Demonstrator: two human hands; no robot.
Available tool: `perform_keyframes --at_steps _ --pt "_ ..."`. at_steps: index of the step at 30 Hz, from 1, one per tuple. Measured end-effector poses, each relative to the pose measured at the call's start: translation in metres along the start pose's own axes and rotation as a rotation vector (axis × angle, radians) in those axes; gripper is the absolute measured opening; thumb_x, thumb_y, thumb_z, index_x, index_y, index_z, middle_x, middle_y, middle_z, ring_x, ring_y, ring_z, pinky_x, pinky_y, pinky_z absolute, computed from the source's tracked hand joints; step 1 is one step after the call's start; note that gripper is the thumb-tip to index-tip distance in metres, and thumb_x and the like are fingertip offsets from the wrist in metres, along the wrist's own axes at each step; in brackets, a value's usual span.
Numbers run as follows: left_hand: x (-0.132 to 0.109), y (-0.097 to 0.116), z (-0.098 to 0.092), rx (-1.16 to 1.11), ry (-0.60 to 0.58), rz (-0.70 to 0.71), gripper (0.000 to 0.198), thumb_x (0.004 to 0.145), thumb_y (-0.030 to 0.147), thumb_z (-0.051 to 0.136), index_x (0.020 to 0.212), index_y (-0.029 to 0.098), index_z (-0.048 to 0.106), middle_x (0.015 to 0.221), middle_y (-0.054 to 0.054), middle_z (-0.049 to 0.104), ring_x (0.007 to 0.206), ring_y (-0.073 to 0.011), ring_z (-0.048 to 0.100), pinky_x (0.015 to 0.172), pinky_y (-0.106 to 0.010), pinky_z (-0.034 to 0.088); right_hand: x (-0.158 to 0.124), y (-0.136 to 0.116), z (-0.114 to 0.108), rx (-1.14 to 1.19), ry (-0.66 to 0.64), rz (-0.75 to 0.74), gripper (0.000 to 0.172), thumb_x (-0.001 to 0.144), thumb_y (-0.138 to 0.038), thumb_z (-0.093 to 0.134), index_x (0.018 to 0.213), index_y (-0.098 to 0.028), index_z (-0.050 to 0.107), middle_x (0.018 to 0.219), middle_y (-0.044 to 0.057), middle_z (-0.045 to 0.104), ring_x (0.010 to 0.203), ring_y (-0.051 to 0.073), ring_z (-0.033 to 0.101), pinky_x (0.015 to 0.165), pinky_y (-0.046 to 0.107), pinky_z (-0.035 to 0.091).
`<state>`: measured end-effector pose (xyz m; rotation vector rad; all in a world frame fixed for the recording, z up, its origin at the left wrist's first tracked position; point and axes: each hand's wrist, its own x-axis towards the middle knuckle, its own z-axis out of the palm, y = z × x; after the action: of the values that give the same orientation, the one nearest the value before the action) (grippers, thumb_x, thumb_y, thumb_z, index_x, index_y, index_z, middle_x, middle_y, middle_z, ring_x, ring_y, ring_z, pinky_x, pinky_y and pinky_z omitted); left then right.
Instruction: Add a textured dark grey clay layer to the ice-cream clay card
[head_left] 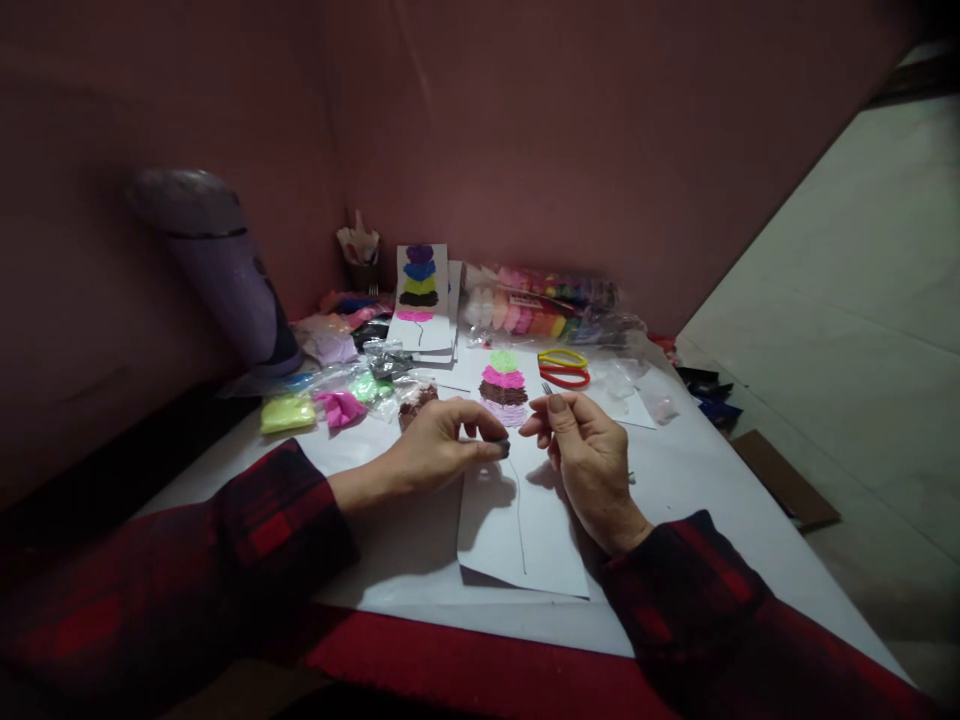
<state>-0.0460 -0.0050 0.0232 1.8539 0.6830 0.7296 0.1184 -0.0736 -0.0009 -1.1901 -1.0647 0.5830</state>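
Left hand (444,442): grip pinched on a small dark grey lump (504,449), between thumb and fingers, above a white rectangular paper sheet (551,555). Right hand (592,460): grip closed on a small silver metal fork (547,389), tines up past the thumb; handle mostly hidden by the hand.

Sheet lies on the white-covered surface (690,560); it bears stacked bands of light green, pink, brown and pale lavender, with a thin dark curved line below.

Containers, left of the sheet: clear plastic bag with a yellow block (288,413); bright pink lump (341,408) just beside it, amid clear wrapping; pale green lump (370,387) in clear film behind. Brown lump (416,403) near the left hand, partly covered.

Rear: dark cup (364,277) holding crumpled white material, exact contents unclear. Large clear plastic packs (525,305) lie by the wall, filled with rows of white, pink, orange, yellow and green pieces. Between cup and packs, a white card (420,338) with purple, blue, yellow-green, black and pink bands
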Motion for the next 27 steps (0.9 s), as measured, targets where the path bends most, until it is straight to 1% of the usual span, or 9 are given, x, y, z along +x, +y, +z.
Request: perform_keyframes --at_steps 4,8,11,16,19,21,23,25,27 --pt "0.001 0.000 -0.001 -0.350 0.081 -0.099 0.017 0.068 0.024 0.077 0.079 0.013 0.070 0.074 -0.004 0.067 0.069 -0.0126 0.058 0.066 -0.025 0.044 0.000 -0.001 0.000 0.002 -0.007 0.000 0.028 0.092 -0.044 0.056 0.086 -0.018 0.063 0.068 0.002 0.065 0.055 0.010 0.047 0.040 0.019 0.032" --pt "0.001 -0.004 0.000 -0.603 0.047 -0.197 0.021 0.067 0.024 0.080 0.079 0.010 0.069 0.068 -0.002 0.063 0.055 -0.0066 0.053 0.054 -0.019 0.039 0.002 -0.003 0.000 0.015 0.017 -0.031 0.027 0.093 -0.043 0.055 0.085 -0.018 0.063 0.066 0.001 0.065 0.054 0.010 0.047 0.041 0.020 0.032" --pt "0.000 -0.004 0.002 -0.719 0.002 -0.279 0.021 0.070 0.021 0.079 0.084 0.009 0.068 0.070 -0.004 0.064 0.056 -0.0088 0.058 0.052 -0.019 0.042 0.002 -0.003 0.000 0.017 0.049 -0.059 0.028 0.094 -0.042 0.054 0.085 -0.018 0.063 0.065 0.001 0.065 0.053 0.010 0.048 0.043 0.021 0.035" --pt "-0.002 -0.001 0.005 -0.822 0.004 -0.334 0.018 0.075 0.011 0.071 0.091 0.009 0.064 0.076 -0.009 0.067 0.064 -0.0171 0.067 0.053 -0.022 0.049 -0.002 -0.007 0.000 -0.179 -0.055 -0.189 0.019 0.092 -0.037 0.056 0.092 -0.019 0.063 0.077 0.002 0.066 0.064 0.013 0.055 0.051 0.025 0.044" --pt "-0.004 -0.001 0.006 -0.850 0.012 -0.304 0.013 0.077 0.015 0.072 0.083 0.008 0.063 0.074 -0.008 0.066 0.061 -0.0142 0.065 0.052 -0.021 0.049 -0.005 -0.011 0.002 -0.358 -0.185 -0.404 0.020 0.084 -0.031 0.068 0.100 -0.020 0.062 0.093 0.005 0.063 0.074 0.017 0.058 0.053 0.027 0.047" --pt "-0.005 -0.001 0.006 -0.856 0.004 -0.282 0.016 0.076 0.019 0.074 0.080 0.008 0.063 0.072 -0.006 0.066 0.056 -0.0114 0.062 0.051 -0.021 0.050 -0.007 -0.012 0.004 -0.416 -0.235 -0.514 0.023 0.081 -0.024 0.070 0.102 -0.020 0.062 0.095 0.006 0.060 0.078 0.018 0.057 0.055 0.028 0.048" --pt "-0.005 0.000 0.004 -0.854 -0.012 -0.291 0.017 0.076 0.021 0.074 0.081 0.008 0.064 0.073 -0.007 0.067 0.058 -0.0131 0.064 0.052 -0.022 0.051 -0.007 -0.013 0.005 -0.404 -0.219 -0.535 0.016 0.084 -0.019 0.066 0.099 -0.021 0.061 0.092 0.004 0.060 0.078 0.017 0.058 0.058 0.028 0.049" --pt "-0.005 0.003 0.003 -0.863 -0.016 -0.324 0.017 0.077 0.022 0.073 0.083 0.008 0.065 0.078 -0.010 0.069 0.067 -0.0169 0.068 0.054 -0.022 0.050 -0.007 -0.012 0.004 -0.349 -0.140 -0.488 0.010 0.088 -0.018 0.062 0.098 -0.021 0.060 0.089 0.003 0.060 0.077 0.016 0.058 0.060 0.028 0.049" --pt "-0.005 0.005 0.001 -0.886 -0.012 -0.350 0.016 0.076 0.020 0.073 0.081 0.008 0.066 0.081 -0.012 0.069 0.070 -0.0166 0.068 0.055 -0.021 0.049 -0.006 -0.011 0.003 -0.312 -0.057 -0.426 0.012 0.091 -0.020 0.059 0.102 -0.022 0.061 0.093 0.003 0.060 0.081 0.016 0.059 0.062 0.029 0.049"
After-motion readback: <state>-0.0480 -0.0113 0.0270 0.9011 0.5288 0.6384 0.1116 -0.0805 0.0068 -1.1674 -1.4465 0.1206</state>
